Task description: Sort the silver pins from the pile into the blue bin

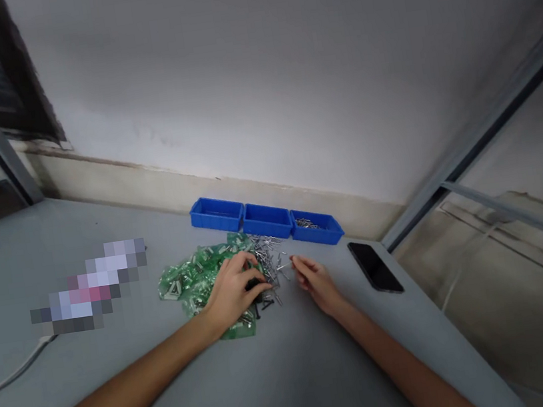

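My left hand [237,288] arches over the edge of a pile of green plastic packets [194,268], its thumb and fingers apart around a dark gap. Small metal pieces show through the packets. Beside its fingertips lies a loose heap of silver screws [267,251], with a few black screws [267,304] at the near side. My right hand [315,281] is just right of the heap, thumb and forefinger pinched together on what looks like a thin silver screw [284,267]. The fingers partly hide it, so its exact shape is unclear.
Three blue bins stand in a row by the wall: a left bin [218,224], a middle bin [268,229] and a right bin [329,232] holding silver screws [307,223]. A phone [375,267] lies at right. A blurred-out object [91,286] with a white cable [20,372] lies left.
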